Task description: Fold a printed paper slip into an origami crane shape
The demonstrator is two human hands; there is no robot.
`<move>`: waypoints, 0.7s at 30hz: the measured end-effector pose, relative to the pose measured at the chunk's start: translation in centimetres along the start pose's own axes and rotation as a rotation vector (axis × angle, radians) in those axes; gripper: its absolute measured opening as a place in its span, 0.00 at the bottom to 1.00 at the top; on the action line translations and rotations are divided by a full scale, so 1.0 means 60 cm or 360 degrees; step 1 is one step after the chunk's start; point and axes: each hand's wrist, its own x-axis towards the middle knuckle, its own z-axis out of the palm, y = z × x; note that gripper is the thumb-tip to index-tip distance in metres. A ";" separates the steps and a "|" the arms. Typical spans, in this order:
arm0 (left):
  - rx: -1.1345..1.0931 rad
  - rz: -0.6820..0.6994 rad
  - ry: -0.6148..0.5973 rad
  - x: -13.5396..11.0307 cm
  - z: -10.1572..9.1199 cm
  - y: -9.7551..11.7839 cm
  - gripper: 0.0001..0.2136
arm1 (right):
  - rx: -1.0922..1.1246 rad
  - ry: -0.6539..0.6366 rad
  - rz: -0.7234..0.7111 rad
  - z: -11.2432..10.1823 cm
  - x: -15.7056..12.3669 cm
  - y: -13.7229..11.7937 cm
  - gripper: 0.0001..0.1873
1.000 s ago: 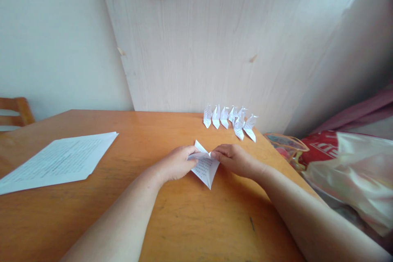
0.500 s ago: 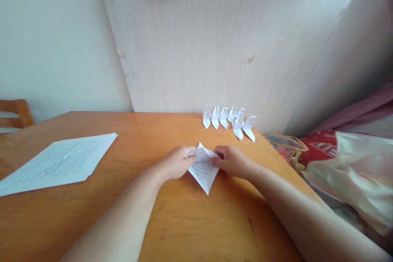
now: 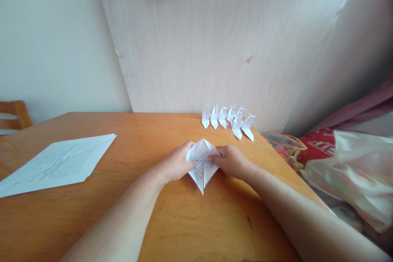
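A folded sheet of printed paper [image 3: 202,156], now a kite-like diamond with a slit down its lower half, is held just above the wooden table [image 3: 129,221]. My left hand [image 3: 178,162] pinches its left corner, thumb on the front. At the opposite corner, my right hand [image 3: 232,161] grips the paper with its thumb also on the printed face. Fingers behind the paper are hidden. Beyond my hands, several folded paper figures [image 3: 222,118] with upright points stand near the table's back right corner.
On the left of the table lies a stack of printed sheets [image 3: 61,161]. A wooden chair [image 3: 20,114] stands past the far left edge. To the right of the table are a pale plastic bag [image 3: 353,176] and a red bag [image 3: 317,146]. A panelled wall [image 3: 190,57] rises behind.
The folded paper has turned in my hands, so its slit now faces me and its upper flap shows wider. Both hands have shifted only slightly.
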 end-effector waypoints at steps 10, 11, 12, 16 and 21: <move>0.0095 0.0049 0.0154 0.007 0.013 -0.010 0.20 | -0.0329 0.0095 -0.0154 -0.004 -0.009 -0.017 0.05; 0.0069 0.0066 0.0145 0.007 0.015 -0.010 0.20 | -0.0361 0.0104 -0.0195 -0.004 -0.012 -0.020 0.06; 0.0033 0.0083 0.0131 0.008 0.017 -0.010 0.21 | -0.0387 0.0102 -0.0236 -0.004 -0.014 -0.023 0.07; -0.0063 0.0074 0.0106 0.008 0.022 -0.012 0.22 | -0.0470 0.0052 -0.0342 -0.002 -0.017 -0.033 0.07; 0.0064 0.0070 0.0174 0.006 0.022 -0.018 0.26 | -0.0552 0.0081 -0.0213 0.001 -0.017 -0.038 0.08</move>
